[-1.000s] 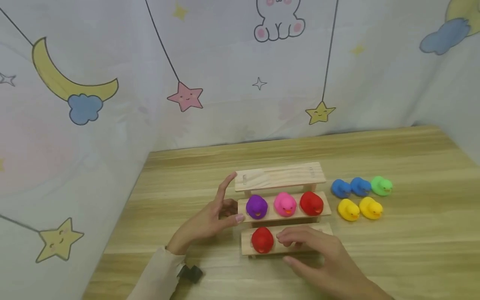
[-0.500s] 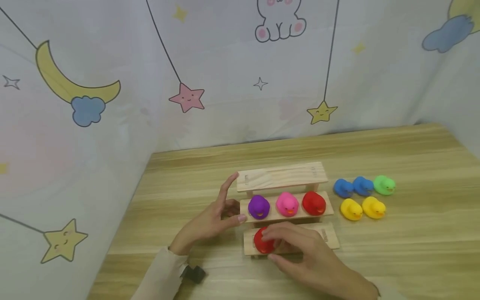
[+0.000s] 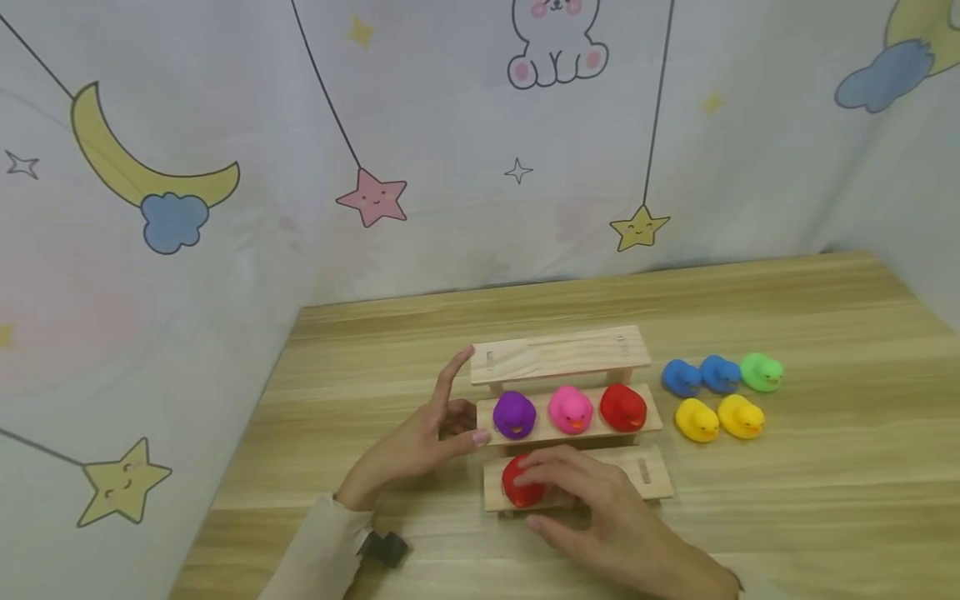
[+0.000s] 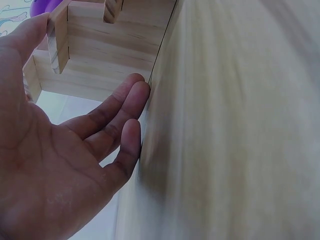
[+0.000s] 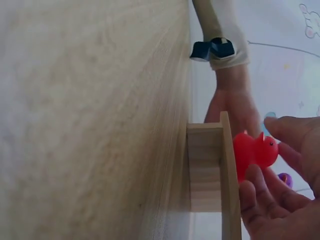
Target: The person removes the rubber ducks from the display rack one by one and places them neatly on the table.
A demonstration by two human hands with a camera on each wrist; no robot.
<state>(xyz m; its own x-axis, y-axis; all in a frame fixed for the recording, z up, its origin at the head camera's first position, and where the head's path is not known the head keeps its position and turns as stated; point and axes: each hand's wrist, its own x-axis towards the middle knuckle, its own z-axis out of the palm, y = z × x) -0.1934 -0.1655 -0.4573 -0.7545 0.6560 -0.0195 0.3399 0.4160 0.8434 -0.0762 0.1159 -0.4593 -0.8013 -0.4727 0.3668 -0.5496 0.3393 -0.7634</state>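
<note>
A three-step wooden stand (image 3: 558,354) holds a purple duck (image 3: 513,415), a pink duck (image 3: 571,409) and a red duck (image 3: 623,407) on its middle step. Another red duck (image 3: 516,485) sits at the left end of the lowest step. My right hand (image 3: 611,517) reaches over that step, its fingertips overlapping this duck in the head view. In the right wrist view, its thumb (image 5: 287,127) stands apart from the red duck (image 5: 245,152). At the stand's left end, my left hand (image 3: 416,442) rests with thumb on the middle step and index finger at the top one.
Right of the stand, two blue ducks (image 3: 701,376) and a green duck (image 3: 762,372) form a row on the wooden table (image 3: 840,333). Two yellow ducks (image 3: 720,418) sit in front of them. A printed white cloth (image 3: 450,258) hangs behind the table.
My right hand has moved left along the lowest step, its fingers coming over the red duck there. The left hand keeps its place at the stand, and the ducks stay where they were.
</note>
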